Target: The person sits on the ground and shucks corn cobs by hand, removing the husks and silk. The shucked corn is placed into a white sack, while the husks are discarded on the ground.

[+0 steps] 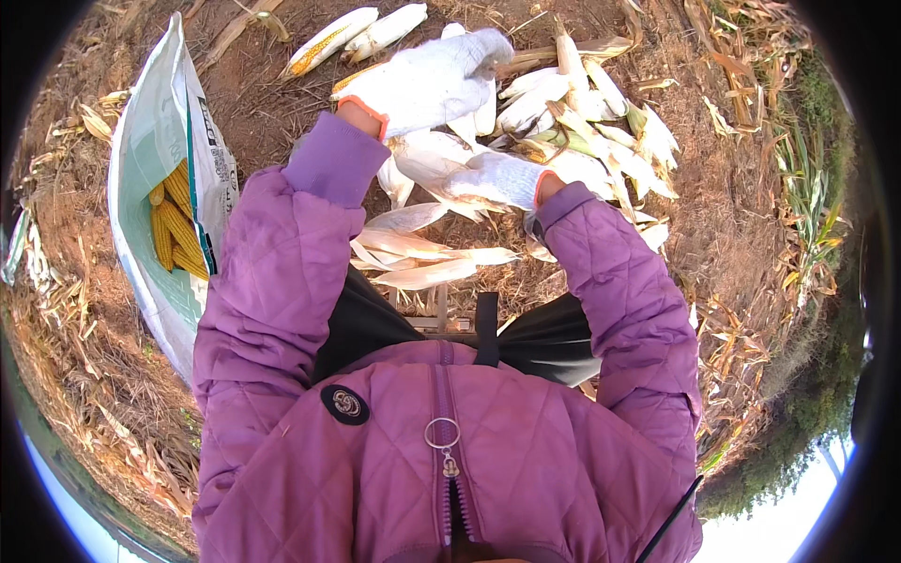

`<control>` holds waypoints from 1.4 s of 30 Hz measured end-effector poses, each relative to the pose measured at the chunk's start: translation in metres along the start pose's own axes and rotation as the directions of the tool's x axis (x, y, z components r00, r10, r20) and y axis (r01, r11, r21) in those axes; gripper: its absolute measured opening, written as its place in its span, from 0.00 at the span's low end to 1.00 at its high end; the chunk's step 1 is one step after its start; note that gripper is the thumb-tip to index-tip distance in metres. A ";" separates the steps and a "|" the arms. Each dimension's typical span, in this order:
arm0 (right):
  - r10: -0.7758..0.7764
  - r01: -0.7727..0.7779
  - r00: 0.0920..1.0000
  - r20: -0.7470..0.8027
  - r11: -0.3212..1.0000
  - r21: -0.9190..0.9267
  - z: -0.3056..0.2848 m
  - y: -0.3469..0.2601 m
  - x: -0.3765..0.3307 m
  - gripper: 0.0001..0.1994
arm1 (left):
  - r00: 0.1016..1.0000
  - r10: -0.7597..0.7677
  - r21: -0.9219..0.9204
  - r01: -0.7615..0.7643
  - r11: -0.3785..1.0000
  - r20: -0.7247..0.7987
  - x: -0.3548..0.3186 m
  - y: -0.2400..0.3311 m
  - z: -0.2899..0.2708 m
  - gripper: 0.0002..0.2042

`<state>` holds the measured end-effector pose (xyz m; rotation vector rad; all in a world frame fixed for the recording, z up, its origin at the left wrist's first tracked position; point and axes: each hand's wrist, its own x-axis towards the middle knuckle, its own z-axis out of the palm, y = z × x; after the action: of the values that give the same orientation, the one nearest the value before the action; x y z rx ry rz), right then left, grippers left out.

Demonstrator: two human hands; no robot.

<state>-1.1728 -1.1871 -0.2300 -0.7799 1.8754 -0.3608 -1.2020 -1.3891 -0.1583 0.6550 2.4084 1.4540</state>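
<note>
White gloves with orange cuffs cover both my hands. My left hand (422,86) is stretched forward over the husked ears, with its fingers bent down and their tips partly hidden. A bit of yellow kernels shows beside its wrist. Closer to me, my right hand (499,180) is closed on an ear of corn in pale husk (427,158), which lies crosswise below my left hand. Loose dry husks (427,267) lie on the ground just in front of my knees.
A heap of corn ears in husk (601,113) lies ahead to the right. Two more ears (352,38) lie at the far left. At my left stands an open white sack (141,178) holding several bare yellow cobs (176,225). Dry stalks and green plants (817,188) edge the right side.
</note>
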 end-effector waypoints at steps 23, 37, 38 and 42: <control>0.226 0.420 0.267 -0.937 0.848 0.324 -0.078 -0.017 -0.104 0.12 | 0.948 -0.311 -0.125 0.301 0.945 -0.068 0.033 0.028 0.053 0.47; 0.594 0.706 0.324 -0.737 0.367 0.606 -0.082 -0.026 -0.095 0.09 | 0.948 -0.134 -0.116 0.104 0.988 -0.289 0.035 0.023 0.063 0.39; 0.584 0.771 0.357 -0.729 0.258 0.583 -0.081 -0.027 -0.095 0.09 | 0.941 -0.163 -0.296 0.071 0.953 -0.296 0.035 0.027 0.066 0.39; 0.519 0.865 0.489 -0.701 -0.181 0.469 -0.079 -0.033 -0.087 0.08 | 0.940 -0.307 -0.881 0.014 0.472 -0.149 0.032 0.027 0.073 0.31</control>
<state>-1.2097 -1.1619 -0.1159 0.4665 1.2198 -2.6947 -1.1910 -1.3063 -0.1680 -0.0698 1.4007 2.4750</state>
